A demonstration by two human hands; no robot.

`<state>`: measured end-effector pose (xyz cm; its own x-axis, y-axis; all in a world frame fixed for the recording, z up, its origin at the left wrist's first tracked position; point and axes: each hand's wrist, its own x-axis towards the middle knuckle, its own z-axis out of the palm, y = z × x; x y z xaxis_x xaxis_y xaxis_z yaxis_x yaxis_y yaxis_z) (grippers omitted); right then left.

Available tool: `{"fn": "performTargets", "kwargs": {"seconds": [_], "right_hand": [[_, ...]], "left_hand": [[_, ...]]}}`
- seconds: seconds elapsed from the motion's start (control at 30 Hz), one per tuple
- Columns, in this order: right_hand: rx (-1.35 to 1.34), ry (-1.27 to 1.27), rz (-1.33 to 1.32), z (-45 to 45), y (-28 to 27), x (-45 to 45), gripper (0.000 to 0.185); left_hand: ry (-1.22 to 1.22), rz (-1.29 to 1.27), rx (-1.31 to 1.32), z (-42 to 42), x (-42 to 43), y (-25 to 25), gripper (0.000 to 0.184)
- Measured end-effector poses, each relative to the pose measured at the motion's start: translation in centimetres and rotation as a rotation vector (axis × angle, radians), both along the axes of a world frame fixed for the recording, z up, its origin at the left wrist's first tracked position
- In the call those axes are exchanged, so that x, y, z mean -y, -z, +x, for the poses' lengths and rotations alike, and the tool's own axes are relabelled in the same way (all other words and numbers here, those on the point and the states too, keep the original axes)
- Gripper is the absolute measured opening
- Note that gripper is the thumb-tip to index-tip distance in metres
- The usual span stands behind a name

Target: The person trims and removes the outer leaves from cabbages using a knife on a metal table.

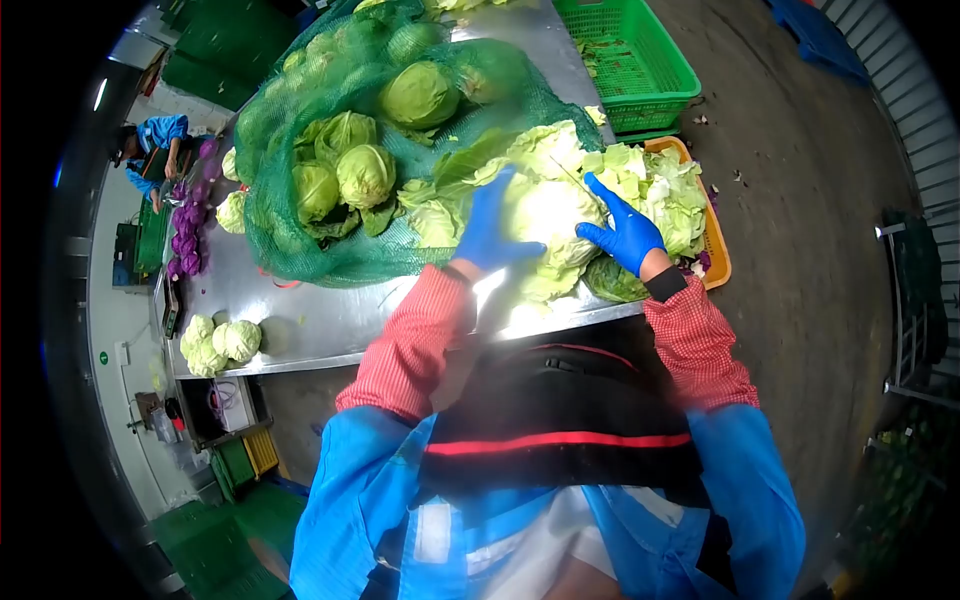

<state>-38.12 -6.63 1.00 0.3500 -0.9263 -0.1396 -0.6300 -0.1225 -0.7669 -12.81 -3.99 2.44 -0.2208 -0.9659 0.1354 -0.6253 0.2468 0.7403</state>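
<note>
A pale, trimmed cabbage [555,220] lies overexposed at the table's near edge, among loose leaves. My left hand [487,232], in a blue glove and slightly blurred, is at its left side with thumb and fingers spread. From the right, my blue-gloved right hand [628,235] reaches to the same cabbage, index finger and thumb apart. A thin dark line runs near that index finger; I cannot make out what it is. Left of my hands, a green mesh bag [330,262] holds several cabbages [366,176]. Loose cabbage leaves [665,195] are heaped beside my right hand.
The leaves fill an orange crate [716,250] at the table's right end. Behind it stands a green crate [640,105]. Several trimmed cabbages [238,341] sit on the metal table [320,325] at left, with purple-wrapped produce [187,225] beyond. Another person [160,150] works at far left.
</note>
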Motion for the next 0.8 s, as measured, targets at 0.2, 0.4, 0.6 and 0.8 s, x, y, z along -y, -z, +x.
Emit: {"fn": "performTargets", "kwargs": {"seconds": [0.2, 0.4, 0.6, 0.8], "right_hand": [[-0.185, 0.179, -0.035, -1.6, 0.3, -2.0, 0.06], [-0.274, 0.366, -0.084, -3.7, -0.4, -4.7, 0.038], [-0.439, 0.369, -0.157, -2.1, -1.5, -9.4, 0.017], [-0.67, 0.468, -0.437, -2.3, 2.4, -8.9, 0.009]], "left_hand": [[0.16, 0.05, 0.186, -4.5, 1.9, -2.3, 0.095], [0.166, -0.348, 0.284, -9.5, 2.0, -1.4, 0.094], [0.032, -0.036, 0.325, -11.1, 2.7, -0.9, 0.088], [-0.042, 0.056, 0.436, -13.1, 2.5, -1.8, 0.088]]}}
